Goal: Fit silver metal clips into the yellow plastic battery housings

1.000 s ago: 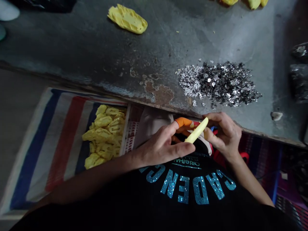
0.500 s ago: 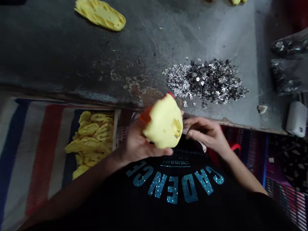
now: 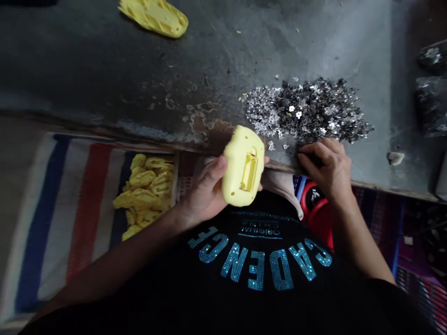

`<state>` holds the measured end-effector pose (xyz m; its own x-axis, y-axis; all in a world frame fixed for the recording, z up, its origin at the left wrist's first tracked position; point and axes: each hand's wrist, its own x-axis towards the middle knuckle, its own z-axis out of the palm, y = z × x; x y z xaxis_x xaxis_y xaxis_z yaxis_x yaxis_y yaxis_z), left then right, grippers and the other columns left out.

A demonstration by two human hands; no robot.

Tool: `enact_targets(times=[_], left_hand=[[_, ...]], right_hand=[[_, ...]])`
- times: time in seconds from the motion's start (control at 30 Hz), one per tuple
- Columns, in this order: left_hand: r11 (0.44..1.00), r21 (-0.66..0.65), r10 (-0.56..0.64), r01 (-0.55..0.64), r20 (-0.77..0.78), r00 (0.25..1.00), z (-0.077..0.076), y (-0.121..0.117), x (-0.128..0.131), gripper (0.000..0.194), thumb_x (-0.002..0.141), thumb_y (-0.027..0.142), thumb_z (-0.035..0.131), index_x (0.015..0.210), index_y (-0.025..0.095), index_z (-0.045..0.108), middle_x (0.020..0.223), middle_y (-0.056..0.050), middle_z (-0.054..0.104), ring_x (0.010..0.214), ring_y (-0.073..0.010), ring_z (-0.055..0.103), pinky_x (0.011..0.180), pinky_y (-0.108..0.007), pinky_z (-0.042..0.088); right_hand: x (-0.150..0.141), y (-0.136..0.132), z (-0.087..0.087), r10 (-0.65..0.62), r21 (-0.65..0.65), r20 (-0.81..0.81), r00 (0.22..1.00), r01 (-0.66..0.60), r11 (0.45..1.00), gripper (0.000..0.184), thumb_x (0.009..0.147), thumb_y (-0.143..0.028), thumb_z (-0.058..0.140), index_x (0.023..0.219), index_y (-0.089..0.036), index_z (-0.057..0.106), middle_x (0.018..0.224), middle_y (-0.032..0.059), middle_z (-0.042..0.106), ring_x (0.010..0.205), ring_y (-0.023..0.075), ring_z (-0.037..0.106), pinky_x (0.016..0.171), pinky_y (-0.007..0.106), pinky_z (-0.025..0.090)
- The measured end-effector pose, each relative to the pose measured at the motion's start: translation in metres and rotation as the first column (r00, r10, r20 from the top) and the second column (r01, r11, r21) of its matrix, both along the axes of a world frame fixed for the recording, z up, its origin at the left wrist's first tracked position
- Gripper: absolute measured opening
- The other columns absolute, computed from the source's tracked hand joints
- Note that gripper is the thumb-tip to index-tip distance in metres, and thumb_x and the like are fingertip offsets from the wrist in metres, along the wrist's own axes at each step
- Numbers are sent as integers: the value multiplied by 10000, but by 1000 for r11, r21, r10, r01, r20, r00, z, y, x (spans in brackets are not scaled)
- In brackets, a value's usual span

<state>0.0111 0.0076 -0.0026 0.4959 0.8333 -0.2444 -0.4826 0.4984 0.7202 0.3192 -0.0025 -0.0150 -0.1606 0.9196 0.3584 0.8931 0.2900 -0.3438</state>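
Gripping yellow shell (image 3: 240,163) in left hand (image 3: 206,193), with thumb on one side and fingertips poking out past the other. Held up at front edge of table (image 3: 216,60), slotted face toward camera. Keeping right hand (image 3: 330,170) at the same edge, fingers curled in, thumb close to forefinger — can't tell if pinching anything. Just beside it, at far side: pile of metal pieces (image 3: 314,111). Can't tell if touching. Scattered between pile and shell: a couple of loose pieces (image 3: 271,146). To right of right hand: whitish lump (image 3: 396,158). Farther right: clear bags (image 3: 433,100). Up at far left of table: second shell (image 3: 155,17), hollow side up. Below table, at left: heap of yellow shells (image 3: 150,197) — right by striped sheet (image 3: 89,204).
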Motion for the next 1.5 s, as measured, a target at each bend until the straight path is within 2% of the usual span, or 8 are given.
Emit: enact_targets(times=[0.13, 0.23, 0.33, 0.43, 0.57, 0.8, 1.17, 1.5], left_hand=[[984, -77, -154, 158, 62, 986, 0, 2, 4, 966, 964, 826, 844, 1641, 148, 714, 1345, -240, 892, 753, -240, 853, 491, -248, 591], [963, -119, -227, 240, 111, 967, -1, 2, 5, 929, 976, 764, 851, 1670, 164, 698, 1371, -250, 881, 763, -246, 861, 439, -228, 548], [942, -155, -277, 298, 145, 950, 0, 1, 5, 908, 964, 767, 869, 1624, 159, 730, 1380, -245, 874, 811, -254, 875, 447, -224, 570], [926, -187, -298, 329, 173, 939, 1, -2, 4, 869, 995, 789, 834, 1577, 150, 745, 1373, -218, 870, 841, -254, 882, 455, -222, 587], [926, -181, -297, 331, 193, 935, 1, -5, 2, 821, 1024, 781, 812, 1571, 174, 736, 1304, -173, 877, 860, -266, 897, 476, -235, 622], [936, -130, -298, 326, 194, 935, 5, -8, 3, 869, 1036, 751, 808, 1686, 201, 634, 1278, -178, 874, 830, -261, 899, 467, -219, 614], [937, -104, -310, 334, 193, 931, 3, -10, 6, 911, 1030, 843, 767, 1639, 171, 684, 1172, -190, 881, 868, -289, 901, 458, -218, 598], [935, -129, -303, 331, 192, 933, 0, -11, 9, 855, 1074, 806, 728, 1692, 220, 647, 1323, -175, 886, 876, -278, 897, 473, -225, 585]], right_hand=[[11, -10, 0, 93, -12, -74, 993, -95, 995, 145, 1129, -304, 753, 1180, -304, 889, 1028, 61, 837, 962, 272, 759, 895, 444, 568], [9, -14, 4, 56, 14, -84, 995, -55, 998, 134, 1109, -285, 793, 1190, -307, 898, 1054, 69, 846, 999, 286, 785, 889, 452, 595], [-8, -15, 25, 98, 30, -208, 973, -93, 995, 136, 1092, -217, 817, 1169, -312, 877, 1050, 38, 861, 968, 247, 808, 851, 405, 623], [-30, -14, 55, 263, 46, -329, 907, -262, 964, 217, 1050, -144, 869, 1174, -321, 848, 1070, -6, 882, 939, 200, 833, 833, 343, 657], [-48, -8, 80, 422, 5, -283, 861, -438, 899, 215, 1047, -126, 868, 1177, -290, 821, 1040, -2, 876, 910, 186, 848, 800, 306, 683], [-50, -5, 78, 467, 6, -223, 856, -478, 878, 202, 1064, -122, 833, 1206, -264, 807, 1106, 35, 875, 992, 204, 860, 865, 332, 719], [-52, -8, 84, 461, -11, -42, 887, -461, 887, 240, 1104, -147, 776, 1277, -312, 786, 1119, 46, 866, 960, 234, 840, 837, 383, 708], [-54, -10, 87, 480, -4, 31, 877, -481, 877, 205, 1135, -159, 728, 1269, -301, 791, 1077, 53, 846, 934, 241, 800, 811, 384, 685]])
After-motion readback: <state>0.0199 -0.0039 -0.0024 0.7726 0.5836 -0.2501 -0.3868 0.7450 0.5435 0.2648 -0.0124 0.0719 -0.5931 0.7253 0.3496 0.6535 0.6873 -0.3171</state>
